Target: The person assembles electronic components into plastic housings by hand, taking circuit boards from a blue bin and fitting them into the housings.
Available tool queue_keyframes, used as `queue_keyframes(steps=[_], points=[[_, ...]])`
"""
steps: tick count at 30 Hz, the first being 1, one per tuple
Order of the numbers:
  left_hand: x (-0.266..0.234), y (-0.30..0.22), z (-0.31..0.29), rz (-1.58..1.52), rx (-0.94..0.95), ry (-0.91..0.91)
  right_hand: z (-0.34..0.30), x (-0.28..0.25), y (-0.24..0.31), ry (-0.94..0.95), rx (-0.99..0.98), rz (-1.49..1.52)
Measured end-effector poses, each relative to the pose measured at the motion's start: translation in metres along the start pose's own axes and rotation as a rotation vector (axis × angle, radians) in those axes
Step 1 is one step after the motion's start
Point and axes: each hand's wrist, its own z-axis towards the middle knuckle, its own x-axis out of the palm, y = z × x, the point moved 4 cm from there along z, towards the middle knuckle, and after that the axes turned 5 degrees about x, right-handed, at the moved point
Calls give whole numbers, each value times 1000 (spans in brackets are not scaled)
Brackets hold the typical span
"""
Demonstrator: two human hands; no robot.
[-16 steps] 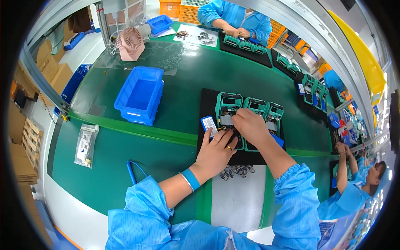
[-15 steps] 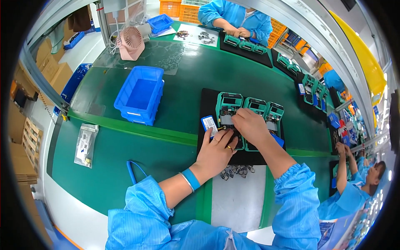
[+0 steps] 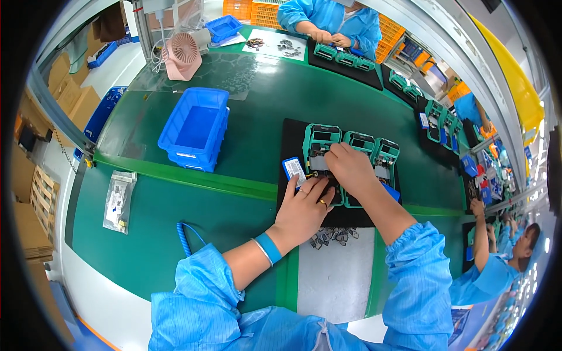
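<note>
Three teal electronic housings with exposed insides stand side by side on a black mat point(image 3: 291, 137). Over the lower part of the left housing point(image 3: 324, 130) lies my left hand point(image 3: 302, 213), its fingers bent and spread. Its thumb is by a blue battery pack point(image 3: 293, 168) with a white label, and thin wires show near the fingertips. My right hand point(image 3: 355, 171) is closed, its fingertips pinched at the grey part inside that housing. What they hold is hidden. Right of it are the middle housing point(image 3: 359, 139) and the right housing point(image 3: 386, 146), partly covered by my right hand and forearm.
Small metal parts point(image 3: 333, 236) lie before the mat on a pale sheet point(image 3: 333, 281). Stacked blue bins point(image 3: 196, 126), a clear bag point(image 3: 119, 202), a coiled blue cord point(image 3: 183, 238) and a pink fan point(image 3: 182, 55) are leftward. Co-workers sit opposite point(image 3: 336, 20) and at right point(image 3: 497, 263).
My right hand has shifted slightly up and left along the left housing. My left hand stays nearly in place. The whole view has moved slightly.
</note>
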Motion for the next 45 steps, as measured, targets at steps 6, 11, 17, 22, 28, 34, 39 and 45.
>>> queue_keyframes(steps=[6,11,17,22,28,34,39,45], points=[[-1,-3,6,-42,-9,23,9,-3,-7,74,97,-54],[-5,-1,9,1,15,6,-8,-16,-5,-62,249,96],[-23,13,4,25,42,93,-123,-69,30,-64,577,638],[-32,21,5,-39,90,93,-189,-63,64,44,725,751],[-24,-29,60,-146,212,57,-187,-57,76,-37,793,555],[35,-57,94,-197,170,188,-186,-53,73,47,934,601],[45,-46,98,-395,31,225,-202,-62,66,144,1063,817],[11,-15,99,-331,-70,-76,-226,-70,62,243,1022,770]])
